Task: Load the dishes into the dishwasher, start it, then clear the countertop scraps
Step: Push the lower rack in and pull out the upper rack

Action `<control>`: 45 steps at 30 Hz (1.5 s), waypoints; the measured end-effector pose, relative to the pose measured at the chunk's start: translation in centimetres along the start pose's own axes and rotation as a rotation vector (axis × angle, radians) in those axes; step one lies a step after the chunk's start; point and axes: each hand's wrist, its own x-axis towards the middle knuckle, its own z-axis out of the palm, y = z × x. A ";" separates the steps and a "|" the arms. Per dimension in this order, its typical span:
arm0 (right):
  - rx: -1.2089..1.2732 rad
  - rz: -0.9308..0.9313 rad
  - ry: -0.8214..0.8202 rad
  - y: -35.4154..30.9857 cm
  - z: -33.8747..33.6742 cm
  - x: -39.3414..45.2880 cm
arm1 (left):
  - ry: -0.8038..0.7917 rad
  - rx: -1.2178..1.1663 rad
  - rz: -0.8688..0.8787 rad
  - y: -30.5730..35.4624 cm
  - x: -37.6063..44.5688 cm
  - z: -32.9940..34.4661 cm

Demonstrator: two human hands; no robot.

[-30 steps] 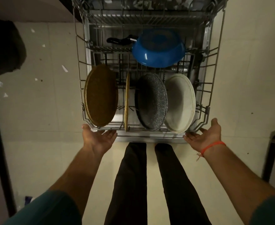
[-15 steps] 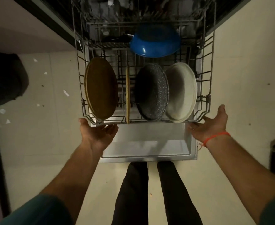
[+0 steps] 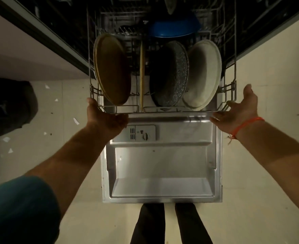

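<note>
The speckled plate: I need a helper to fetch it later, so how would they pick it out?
Find the lower dishwasher rack, pulled out over the open door. Four dishes stand on edge in its front row. The speckled plate is third from the left, dark with pale flecks, beside the plain white plate.

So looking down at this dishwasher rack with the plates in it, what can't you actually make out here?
All in the head view:
- Upper rack: dark and cut off by the top edge; its contents are unreadable.
- Blue bowl: its upper part sinks into the shadow.
- Thin yellow plate: seen edge-on, so its face is hidden.
- Left hand: fingertips tucked under the lower rack.
- Detergent dispenser: markings too small to read.
</note>
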 end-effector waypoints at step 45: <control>0.215 -0.124 -0.272 -6.4 9.5 -7.0 | -0.242 0.096 0.246 1.4 -8.1 13.3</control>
